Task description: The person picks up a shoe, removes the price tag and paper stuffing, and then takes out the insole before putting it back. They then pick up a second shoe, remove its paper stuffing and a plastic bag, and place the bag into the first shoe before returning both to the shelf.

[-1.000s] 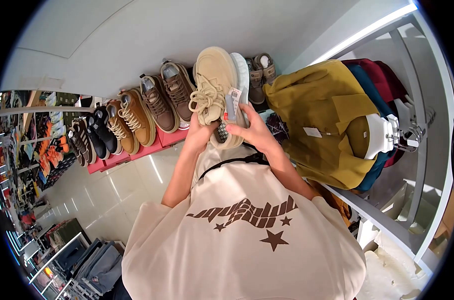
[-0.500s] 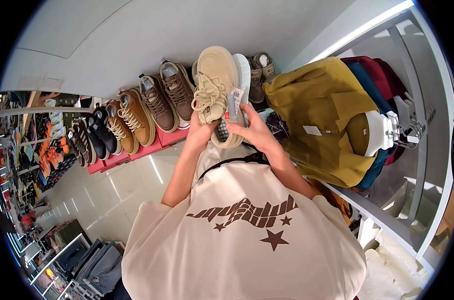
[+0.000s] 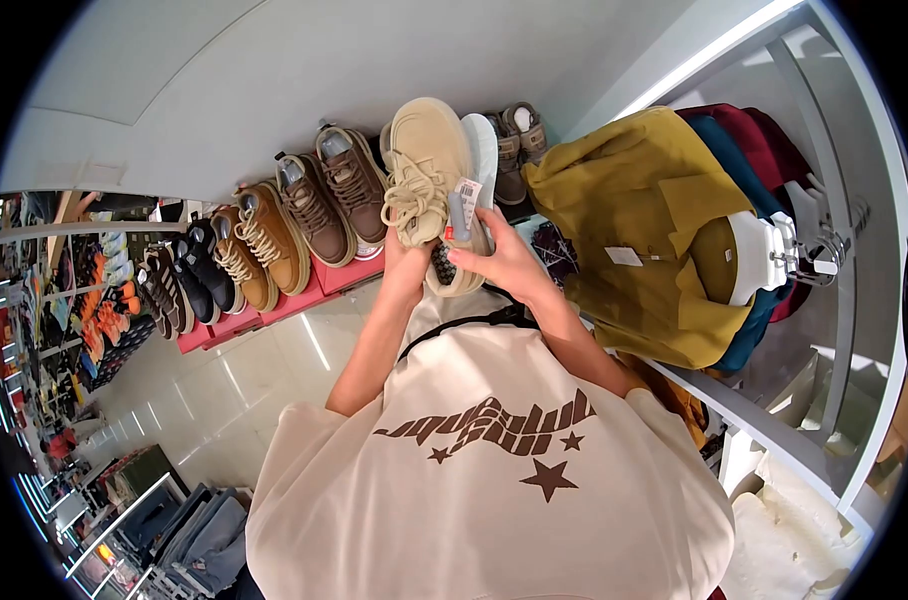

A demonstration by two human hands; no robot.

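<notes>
A beige lace-up shoe (image 3: 429, 145) is held up in front of my chest, toe pointing away from me. My left hand (image 3: 406, 265) grips it from the left near the heel and the laces. On the other side my right hand (image 3: 509, 265) closes round the heel end, its thumb at the shoe's opening. From the shoe hangs a white paper price tag (image 3: 468, 190) with a barcode and a red patch. A pale sole (image 3: 482, 150) shows along the right edge of the beige upper. The undersides of both hands' grip are hidden.
Left of my hands, brown shoes (image 3: 349, 180), tan shoes (image 3: 269, 230) and dark shoes (image 3: 199, 270) line a red ledge (image 3: 334, 275) by the wall. Grey-brown shoes (image 3: 512, 155) stand behind. To the right, a mustard shirt (image 3: 634, 230) hangs on a white rack (image 3: 764, 440).
The beige shoe and its tag have shifted slightly left and tilted a little in my hands. Both hands keep their hold, and the view has moved slightly.
</notes>
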